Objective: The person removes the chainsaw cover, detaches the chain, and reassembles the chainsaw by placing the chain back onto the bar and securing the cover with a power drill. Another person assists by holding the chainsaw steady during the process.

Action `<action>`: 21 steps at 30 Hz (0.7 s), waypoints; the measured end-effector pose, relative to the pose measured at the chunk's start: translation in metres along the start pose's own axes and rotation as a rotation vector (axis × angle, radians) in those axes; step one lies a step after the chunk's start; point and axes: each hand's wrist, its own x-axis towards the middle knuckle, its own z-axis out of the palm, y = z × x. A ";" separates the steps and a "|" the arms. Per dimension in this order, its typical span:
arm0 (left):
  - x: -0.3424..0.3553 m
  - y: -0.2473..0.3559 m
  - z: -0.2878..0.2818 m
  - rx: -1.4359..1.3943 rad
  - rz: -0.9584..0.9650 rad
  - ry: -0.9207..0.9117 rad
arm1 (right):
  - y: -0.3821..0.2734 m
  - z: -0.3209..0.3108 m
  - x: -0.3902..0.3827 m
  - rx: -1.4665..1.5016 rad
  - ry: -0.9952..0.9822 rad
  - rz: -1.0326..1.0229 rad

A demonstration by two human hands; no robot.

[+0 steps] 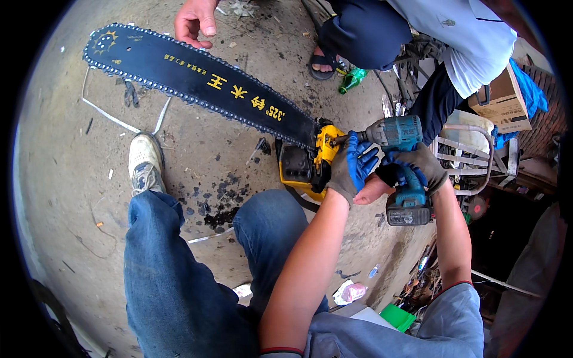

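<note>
**Slowly does it: driving a nut on the big saw**

Right now the biggest thing is the long black metal saw bar with a chain around its edge (197,80). It lies flat on the dusty concrete ground (59,179). Its long line runs from the lower right up to the upper left, and its round tip points up and left, away from the person. Another person's bare hand (196,21) rests near the top edge of the bar.

Next comes the yellow and black saw body (307,164), joined to the low end of the bar, just past the person's knee in blue jeans (262,221).

Then the teal power driver with a dark battery (401,156). Its nose points left, into the yellow body.

The right hand (421,167), in a grey glove, is closed tight around the driver's handle. The left hand (353,166), in a blue and grey glove, curls around the front of the driver, close to the saw body. The bit and the nut are too small to see well, so I cannot tell if they sit snug.

To do this well, I think the driver should stay straight in line with the nut, with short, gentle squeezes, while the left hand keeps the nose from slipping.
</note>
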 end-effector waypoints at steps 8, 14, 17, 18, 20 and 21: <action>0.002 -0.006 0.001 0.054 0.054 0.091 | 0.010 -0.004 0.016 1.039 -0.043 0.897; -0.001 -0.004 0.002 0.011 0.038 0.106 | 0.012 0.001 0.017 0.982 -0.079 0.777; -0.001 -0.006 0.003 0.032 0.053 0.133 | 0.003 0.001 0.015 1.000 -0.010 0.858; -0.001 -0.006 0.003 0.026 0.072 0.121 | -0.002 0.001 0.015 1.056 0.026 0.894; -0.001 -0.008 0.001 0.014 0.090 0.112 | -0.011 -0.001 0.016 0.855 -0.002 0.905; 0.000 -0.009 -0.001 0.020 0.109 0.098 | -0.014 -0.001 0.017 0.715 -0.043 0.884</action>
